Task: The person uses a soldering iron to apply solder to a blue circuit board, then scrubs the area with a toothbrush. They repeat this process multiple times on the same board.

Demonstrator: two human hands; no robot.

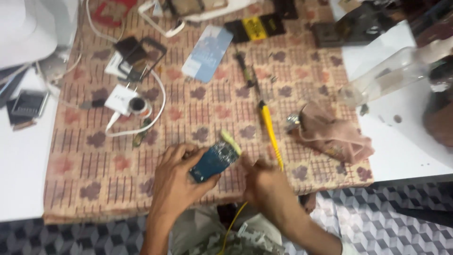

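Left hand (177, 182) grips the blue circuit board (214, 160) over the patterned mat's (94, 165) near edge — right hand (264, 182), blurred at its three o'clock, grip unclear, seemingly mid-repair — next needs steady aim, I'd judge, yellow screwdriver (270, 127) at one o'clock.

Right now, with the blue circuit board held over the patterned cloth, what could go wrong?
1. The left hand grips the blue circuit board only by its lower end, so it might slip or flex.
2. The right hand is blurred beside the board; a quick touch could knock it loose.
3. The yellow-handled tool lies close by and could be bumped off the patterned cloth.
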